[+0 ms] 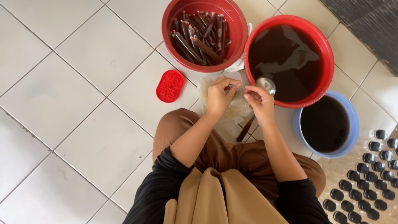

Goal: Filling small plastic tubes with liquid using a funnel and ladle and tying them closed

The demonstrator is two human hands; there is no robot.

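White floor tiles underneath everything. Red basin of dark liquid at one o'clock; second red basin at twelve, heaped with filled, sealed dark tubes. Blue bowl of dark liquid at three. Clear plastic bags stacked at centre, beneath both hands. Left hand and right hand each pinching, grip closed on a thin clear plastic sleeve between them. Ladle leaning on the basin rim, just beside the right hand. Red lid at ten o'clock.
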